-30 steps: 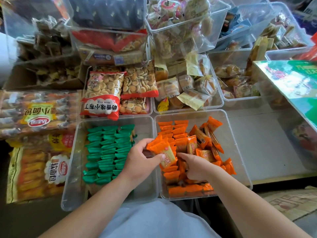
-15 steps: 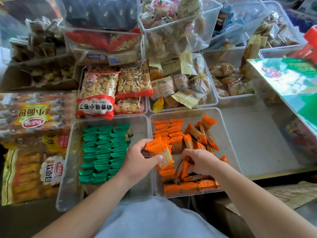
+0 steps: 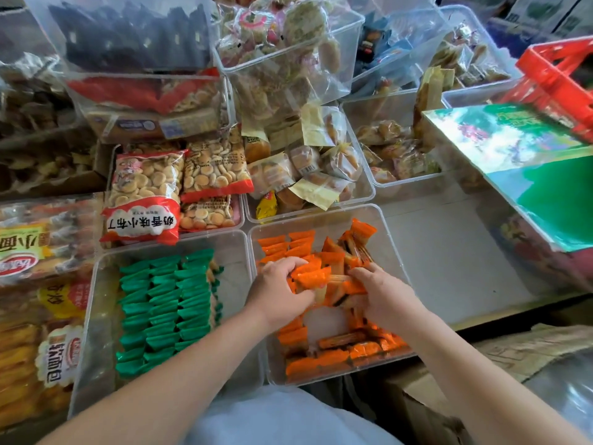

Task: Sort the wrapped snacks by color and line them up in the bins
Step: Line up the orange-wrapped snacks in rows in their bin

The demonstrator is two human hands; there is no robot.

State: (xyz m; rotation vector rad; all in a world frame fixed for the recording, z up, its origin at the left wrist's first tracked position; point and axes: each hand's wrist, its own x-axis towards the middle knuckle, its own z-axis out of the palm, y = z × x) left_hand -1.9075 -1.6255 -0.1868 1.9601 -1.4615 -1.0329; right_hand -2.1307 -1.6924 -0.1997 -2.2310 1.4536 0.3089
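Progress is looking a bit past halfway, judging from the two near bins. Green snacks (image 3: 167,309) are lying in the left bin (image 3: 86,348), stacked in three tidy overlapping rows running near to far. That colour is looking finished, with no green packs showing anywhere else in view.

Orange snacks (image 3: 337,354) are all sitting in the right bin (image 3: 396,261), so sorting by colour is looking done. Lining up is only partly done. Two short neat rows are sitting at the bin's far-left corner, while the rest are lying jumbled at odd angles, mostly along the near edge and the far-right side. A bare patch of bin floor is showing in the middle.

Left hand (image 3: 276,293) is reaching into the right bin, fingers curled round a small bunch of orange packs and holding them just near of the neat rows. Right hand (image 3: 382,293) is working beside it, fingers curled into the loose packs and seemingly pinching a few; the exact grip is partly hiding under wrappers.

Remaining work, as a judgement: squaring up the held bunch, adding it onto the orange rows, then gathering the loose heap the same way.

Biscuit bags (image 3: 144,194) and other stocked bins are crowding the far side, and bare worktop (image 3: 449,252) is showing to the right.
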